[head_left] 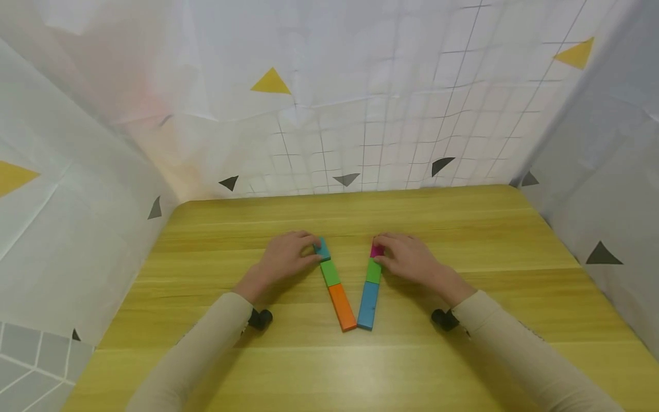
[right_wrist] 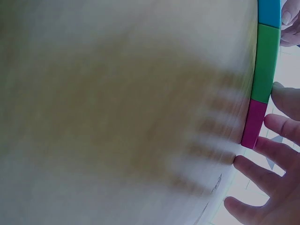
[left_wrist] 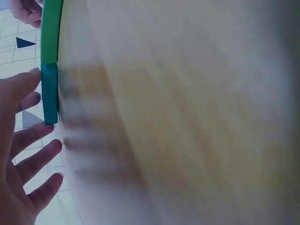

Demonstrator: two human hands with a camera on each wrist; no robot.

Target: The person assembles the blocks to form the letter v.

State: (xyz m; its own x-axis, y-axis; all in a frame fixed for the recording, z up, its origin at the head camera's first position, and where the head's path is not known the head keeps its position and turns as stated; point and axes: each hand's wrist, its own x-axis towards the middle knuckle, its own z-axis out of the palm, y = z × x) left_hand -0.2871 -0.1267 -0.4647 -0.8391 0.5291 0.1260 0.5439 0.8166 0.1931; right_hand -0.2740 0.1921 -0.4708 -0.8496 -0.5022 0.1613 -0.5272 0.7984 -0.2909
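Two rows of flat coloured blocks form a V on the table. The left row has an orange block (head_left: 342,308), a green block (head_left: 330,273) and a teal block (head_left: 322,249) at its far end. My left hand (head_left: 286,256) holds the teal block between thumb and fingers; the other fingers spread past its end. The right row has a blue block (head_left: 368,305), another green block (head_left: 373,270) and a magenta block (right_wrist: 254,123). My right hand (head_left: 409,258) pinches the magenta block, its thumb close to the join with the green one.
The wooden table (head_left: 216,240) ends at a hanging white sheet (head_left: 329,131) with grid lines and triangles behind it. Similar sheets hang at both sides. Black wrist cameras sit beneath the left wrist (head_left: 260,319) and right wrist (head_left: 444,319).
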